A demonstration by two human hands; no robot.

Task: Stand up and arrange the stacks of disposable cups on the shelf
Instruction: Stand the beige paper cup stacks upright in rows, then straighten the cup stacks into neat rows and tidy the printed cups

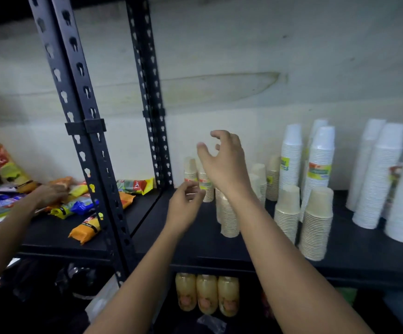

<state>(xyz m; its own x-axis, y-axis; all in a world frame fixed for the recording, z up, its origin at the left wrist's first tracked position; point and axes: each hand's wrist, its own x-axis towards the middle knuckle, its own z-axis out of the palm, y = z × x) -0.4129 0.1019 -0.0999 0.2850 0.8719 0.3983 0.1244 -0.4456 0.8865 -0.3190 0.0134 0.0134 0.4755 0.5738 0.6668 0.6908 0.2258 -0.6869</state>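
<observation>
Several stacks of beige cups stand upside down on the black shelf [190, 239]: small ones at the back [190, 168], one behind my wrist [229, 218], two taller at the front [316, 222]. Tall white cup stacks [320, 162] stand behind them, more white stacks [376, 177] at the far right. My right hand [224, 160] hovers open, fingers spread, above and in front of the small back stacks. My left hand [186, 206] is lower, fingers loosely curled near a labelled small stack [206, 186]; whether it touches the stack is unclear.
Black perforated uprights [92, 141] divide the shelving. On the left shelf lie several snack packets [87, 227], where another person's hand [51, 194] reaches in. Bottles of yellow drink [206, 294] stand on the shelf below. A pale wall is behind.
</observation>
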